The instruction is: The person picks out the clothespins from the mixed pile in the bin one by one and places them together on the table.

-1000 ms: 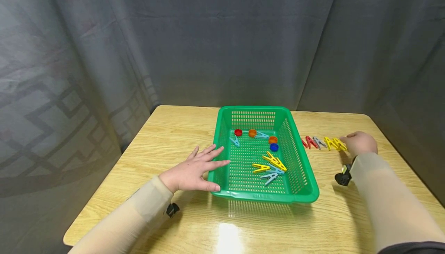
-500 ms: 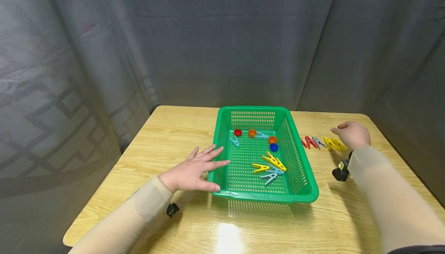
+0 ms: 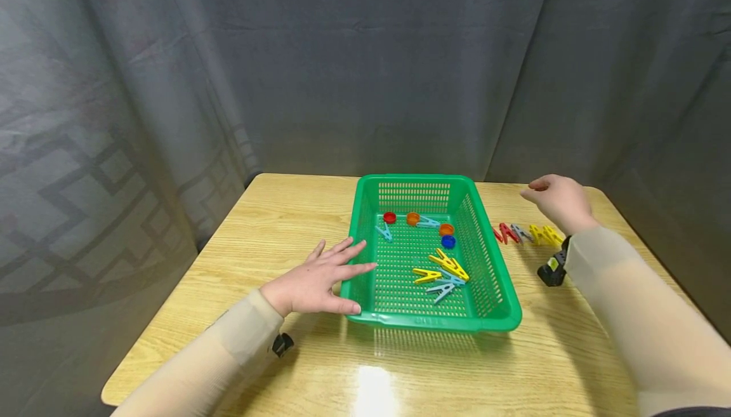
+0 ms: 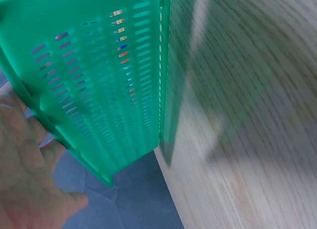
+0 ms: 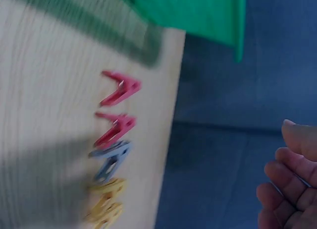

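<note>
My left hand (image 3: 320,284) lies with spread fingers on the near-left rim of a green plastic basket (image 3: 422,324). Above the table at the far right, my right hand (image 3: 559,202) has loosely bent fingers and holds nothing. Below it lies a row of clothespins: two red clothespins (image 3: 507,233), a grey clothespin (image 3: 521,233) and two yellow clothespins (image 3: 551,235). The right wrist view shows this row with a red clothespin (image 5: 121,89) nearest the basket. Inside the basket are yellow clothespins (image 3: 426,275), light blue clothespins (image 3: 384,232), a red cap (image 3: 389,218), two orange caps (image 3: 447,230) and a blue cap (image 3: 448,242).
The basket stands mid-table on a wooden table (image 3: 274,226), its right wall close to the clothespin row. Grey curtains (image 3: 365,74) hang behind the table and at both sides. The table's back edge runs just beyond the basket.
My right hand has come away from the yellow clothespins at the row's right end, rising and moving left toward the basket. My left hand stays at the rim.
</note>
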Action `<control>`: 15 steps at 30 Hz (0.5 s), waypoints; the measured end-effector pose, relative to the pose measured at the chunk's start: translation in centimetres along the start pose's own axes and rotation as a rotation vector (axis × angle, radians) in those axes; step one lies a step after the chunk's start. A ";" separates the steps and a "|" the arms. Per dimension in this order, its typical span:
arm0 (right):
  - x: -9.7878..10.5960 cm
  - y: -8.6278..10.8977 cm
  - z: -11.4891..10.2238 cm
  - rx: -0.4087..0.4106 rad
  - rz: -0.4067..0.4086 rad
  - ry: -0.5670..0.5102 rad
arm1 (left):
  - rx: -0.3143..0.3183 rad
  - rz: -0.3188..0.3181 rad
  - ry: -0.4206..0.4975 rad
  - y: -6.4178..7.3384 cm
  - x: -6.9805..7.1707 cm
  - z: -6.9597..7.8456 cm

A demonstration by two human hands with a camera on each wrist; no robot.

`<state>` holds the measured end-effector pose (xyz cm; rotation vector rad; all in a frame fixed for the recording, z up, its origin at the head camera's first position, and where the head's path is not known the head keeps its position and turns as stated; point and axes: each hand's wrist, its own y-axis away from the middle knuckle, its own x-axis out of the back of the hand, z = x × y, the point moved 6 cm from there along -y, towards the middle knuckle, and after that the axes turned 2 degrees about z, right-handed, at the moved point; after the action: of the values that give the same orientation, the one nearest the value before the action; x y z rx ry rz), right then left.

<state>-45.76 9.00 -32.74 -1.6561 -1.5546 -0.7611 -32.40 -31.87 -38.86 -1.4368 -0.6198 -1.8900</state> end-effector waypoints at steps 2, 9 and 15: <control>0.1 0.0 -1.1 0.042 -0.001 0.013 | -0.001 -0.002 -0.005 0.0 0.0 0.0; 0.2 0.2 -4.5 0.111 -0.007 0.013 | -0.001 -0.006 -0.009 0.0 0.2 0.2; 0.0 0.7 -7.8 0.186 0.002 0.004 | 0.001 -0.005 -0.005 0.0 0.3 0.2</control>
<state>-44.63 2.52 -28.42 -1.5190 -1.5705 -0.5986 -32.32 -31.78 -38.51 -1.4408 -0.6279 -1.8904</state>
